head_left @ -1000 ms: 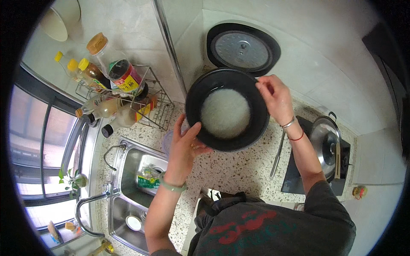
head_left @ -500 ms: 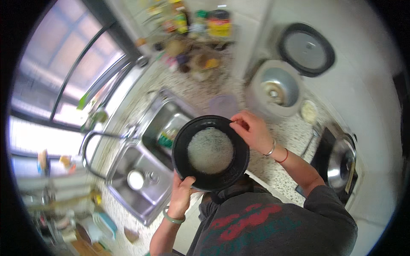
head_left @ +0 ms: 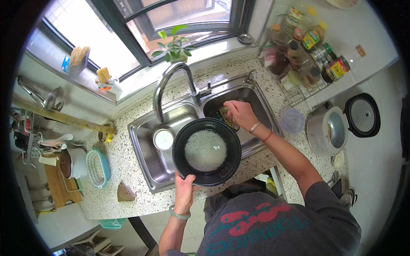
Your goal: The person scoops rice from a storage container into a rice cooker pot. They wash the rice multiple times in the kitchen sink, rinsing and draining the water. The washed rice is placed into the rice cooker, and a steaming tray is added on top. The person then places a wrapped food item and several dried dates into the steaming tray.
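One black pot [head_left: 234,149], mid-frame, pinched by the left grip [head_left: 184,191], holds rice [head_left: 206,154], water [head_left: 200,141] apparently undrained; right grip [head_left: 242,115], right of centre, indeterminate.

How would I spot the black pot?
Find the steel sink before the window. Over its near edge, the left hand holds the black pot. Its dark colour and cloudy whitish contents distinguish it from the shiny metal.

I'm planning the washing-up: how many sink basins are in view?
2: the left basin, with a round white thing in it, and the right basin, below the right hand. The black pot in the left hand hides part of both; no third basin shows.
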Demonstrator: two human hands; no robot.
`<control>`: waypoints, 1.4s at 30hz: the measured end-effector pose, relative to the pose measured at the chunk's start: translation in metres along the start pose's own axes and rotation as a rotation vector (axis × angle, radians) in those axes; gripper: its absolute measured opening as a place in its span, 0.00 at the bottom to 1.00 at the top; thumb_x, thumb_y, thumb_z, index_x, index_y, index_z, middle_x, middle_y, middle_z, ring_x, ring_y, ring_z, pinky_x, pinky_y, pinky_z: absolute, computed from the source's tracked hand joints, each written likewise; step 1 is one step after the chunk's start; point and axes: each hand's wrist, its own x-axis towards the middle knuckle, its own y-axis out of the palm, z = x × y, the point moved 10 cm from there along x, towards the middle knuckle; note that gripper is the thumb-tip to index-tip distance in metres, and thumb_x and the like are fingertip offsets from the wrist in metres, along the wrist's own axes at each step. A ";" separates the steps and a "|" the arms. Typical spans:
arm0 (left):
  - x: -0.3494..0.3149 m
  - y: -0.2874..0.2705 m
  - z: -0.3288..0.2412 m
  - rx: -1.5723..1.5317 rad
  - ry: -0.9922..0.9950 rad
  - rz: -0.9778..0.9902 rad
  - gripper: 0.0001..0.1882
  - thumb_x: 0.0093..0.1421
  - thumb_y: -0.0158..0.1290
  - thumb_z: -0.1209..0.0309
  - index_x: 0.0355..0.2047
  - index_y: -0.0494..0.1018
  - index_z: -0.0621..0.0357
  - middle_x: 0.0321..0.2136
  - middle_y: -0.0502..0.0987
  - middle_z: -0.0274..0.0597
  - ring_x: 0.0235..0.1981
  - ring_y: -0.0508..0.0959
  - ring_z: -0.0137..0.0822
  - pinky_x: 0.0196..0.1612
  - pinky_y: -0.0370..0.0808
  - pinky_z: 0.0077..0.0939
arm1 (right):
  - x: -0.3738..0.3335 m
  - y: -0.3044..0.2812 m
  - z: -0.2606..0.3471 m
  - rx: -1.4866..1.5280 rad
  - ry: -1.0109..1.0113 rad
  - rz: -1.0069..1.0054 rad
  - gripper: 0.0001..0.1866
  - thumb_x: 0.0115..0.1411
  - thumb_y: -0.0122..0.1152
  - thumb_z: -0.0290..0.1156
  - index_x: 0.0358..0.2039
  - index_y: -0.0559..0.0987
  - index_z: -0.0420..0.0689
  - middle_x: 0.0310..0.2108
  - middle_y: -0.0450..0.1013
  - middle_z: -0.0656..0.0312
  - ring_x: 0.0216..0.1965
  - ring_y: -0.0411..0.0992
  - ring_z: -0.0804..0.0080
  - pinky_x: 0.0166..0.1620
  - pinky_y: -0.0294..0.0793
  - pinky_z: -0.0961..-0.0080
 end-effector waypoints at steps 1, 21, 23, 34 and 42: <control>0.004 -0.011 -0.002 -0.014 -0.004 -0.020 0.33 0.54 0.42 0.82 0.62 0.53 0.54 0.49 0.70 0.48 0.42 0.80 0.43 0.32 0.86 0.36 | 0.014 0.013 -0.005 0.028 0.020 -0.021 0.18 0.66 0.49 0.42 0.34 0.80 0.40 0.20 0.76 0.52 0.21 0.75 0.60 0.28 0.73 0.66; 0.090 -0.082 -0.032 -0.138 0.029 -0.161 0.29 0.55 0.44 0.81 0.59 0.56 0.59 0.48 0.71 0.47 0.41 0.80 0.41 0.36 0.85 0.38 | 0.141 0.082 -0.071 -0.318 0.056 -0.069 0.19 0.66 0.51 0.43 0.33 0.78 0.38 0.23 0.76 0.50 0.27 0.76 0.54 0.35 0.75 0.59; 0.094 -0.083 -0.034 -0.140 0.032 -0.142 0.28 0.56 0.44 0.81 0.59 0.56 0.59 0.47 0.72 0.47 0.40 0.80 0.40 0.35 0.85 0.38 | 0.143 0.084 -0.071 -0.398 0.019 -0.063 0.18 0.67 0.49 0.42 0.34 0.78 0.39 0.25 0.76 0.50 0.29 0.76 0.53 0.36 0.75 0.58; 0.093 -0.089 -0.039 -0.135 0.030 -0.160 0.29 0.57 0.44 0.81 0.60 0.55 0.60 0.48 0.71 0.47 0.41 0.80 0.39 0.35 0.85 0.36 | 0.143 0.084 -0.077 -0.391 -0.011 -0.041 0.16 0.67 0.48 0.40 0.35 0.78 0.40 0.28 0.76 0.49 0.31 0.76 0.51 0.38 0.75 0.58; 0.093 -0.084 -0.044 -0.144 0.036 -0.140 0.28 0.57 0.44 0.81 0.59 0.55 0.61 0.49 0.71 0.48 0.42 0.80 0.40 0.37 0.85 0.37 | 0.146 0.083 -0.076 -0.341 -0.015 -0.047 0.22 0.68 0.46 0.43 0.28 0.76 0.37 0.22 0.76 0.50 0.29 0.76 0.52 0.37 0.75 0.58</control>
